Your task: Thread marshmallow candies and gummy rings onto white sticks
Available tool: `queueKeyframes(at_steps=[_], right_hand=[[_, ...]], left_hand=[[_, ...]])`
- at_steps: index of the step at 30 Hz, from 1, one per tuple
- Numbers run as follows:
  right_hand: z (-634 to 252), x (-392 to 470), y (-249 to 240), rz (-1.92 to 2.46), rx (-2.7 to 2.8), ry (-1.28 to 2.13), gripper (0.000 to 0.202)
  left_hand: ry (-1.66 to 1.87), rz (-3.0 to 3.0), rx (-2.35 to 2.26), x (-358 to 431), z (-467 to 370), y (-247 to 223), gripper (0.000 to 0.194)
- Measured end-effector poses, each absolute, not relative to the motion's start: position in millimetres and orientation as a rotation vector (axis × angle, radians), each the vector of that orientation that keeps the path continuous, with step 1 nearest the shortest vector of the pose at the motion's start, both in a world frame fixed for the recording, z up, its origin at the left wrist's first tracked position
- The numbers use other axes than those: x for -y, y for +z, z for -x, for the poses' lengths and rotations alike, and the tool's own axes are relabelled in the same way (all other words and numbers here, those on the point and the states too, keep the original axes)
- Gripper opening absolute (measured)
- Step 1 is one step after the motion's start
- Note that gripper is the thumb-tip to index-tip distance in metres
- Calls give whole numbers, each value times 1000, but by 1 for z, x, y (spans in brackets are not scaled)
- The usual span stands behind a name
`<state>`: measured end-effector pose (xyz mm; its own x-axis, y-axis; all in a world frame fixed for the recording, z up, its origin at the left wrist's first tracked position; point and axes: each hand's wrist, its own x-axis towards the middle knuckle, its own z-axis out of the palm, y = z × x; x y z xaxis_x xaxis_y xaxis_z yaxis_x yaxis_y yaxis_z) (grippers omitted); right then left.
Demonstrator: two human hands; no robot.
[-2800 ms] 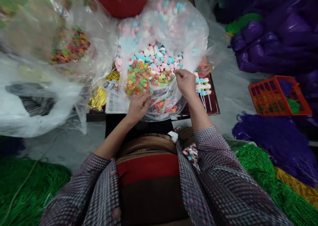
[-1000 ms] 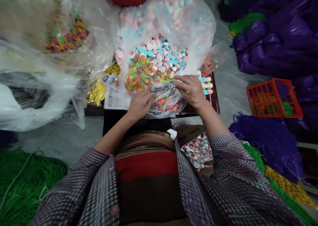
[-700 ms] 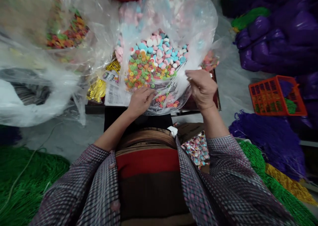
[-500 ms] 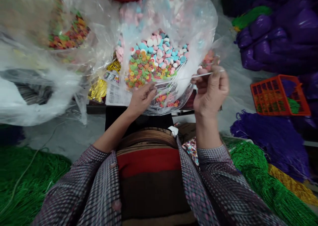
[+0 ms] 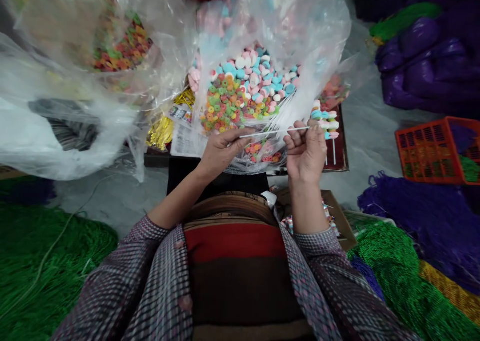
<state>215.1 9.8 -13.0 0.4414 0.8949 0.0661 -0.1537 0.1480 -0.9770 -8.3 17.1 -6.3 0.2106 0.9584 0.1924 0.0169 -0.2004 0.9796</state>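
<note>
A thin white stick [image 5: 275, 132] stretches almost level between my hands. My left hand [image 5: 222, 152] pinches its left end between thumb and fingers. Around its right end, the fingertips of my right hand [image 5: 308, 153] are closed; whether anything is threaded there is hidden. Below the stick lies an open clear plastic bag with gummy rings [image 5: 223, 101], pink, white and blue marshmallow candies [image 5: 255, 78] and a bundle of white sticks [image 5: 287, 108]. Just beyond my right hand, candy skewers [image 5: 330, 115] lie on the dark red table [image 5: 339, 153].
Another clear bag of gummy rings [image 5: 123, 51] stands at the upper left. Gold twist ties [image 5: 161, 131] lie by a printed sheet [image 5: 183, 140]. An orange basket [image 5: 425, 148] and purple bundles [image 5: 412, 61] are on the right. Green strands [image 5: 48, 261] spread at lower left.
My left hand now grips the stick's left end. My right hand has come down and inward, uncovering the candy skewers. The whole view has shifted slightly, moving the scene rightward.
</note>
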Motion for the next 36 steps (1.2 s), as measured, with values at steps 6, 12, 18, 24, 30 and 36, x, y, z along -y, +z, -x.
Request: queueKeyframes(at_steps=[6, 12, 18, 24, 30, 36], right_hand=[[-209, -8, -19, 1149, 686, 911, 29], [-205, -2, -25, 1163, 628, 955, 31], [-187, -5, -7, 1235, 686, 959, 32], [-157, -4, 11, 1184, 844, 1033, 32], [-182, -15, 8, 1235, 906, 1058, 38], [-205, -85, 12, 1582, 1329, 693, 21]], left_hand=[[1186, -1433, -986, -16, 7, -7, 24], [1165, -1379, -973, -17, 6, -11, 30], [1155, -1461, -976, -14, 5, -11, 26], [1038, -1778, -925, -7, 0, -3, 20], [1029, -1925, -1032, -33, 10, 4, 26], [834, -2351, -1489, -113, -11, 1, 29]])
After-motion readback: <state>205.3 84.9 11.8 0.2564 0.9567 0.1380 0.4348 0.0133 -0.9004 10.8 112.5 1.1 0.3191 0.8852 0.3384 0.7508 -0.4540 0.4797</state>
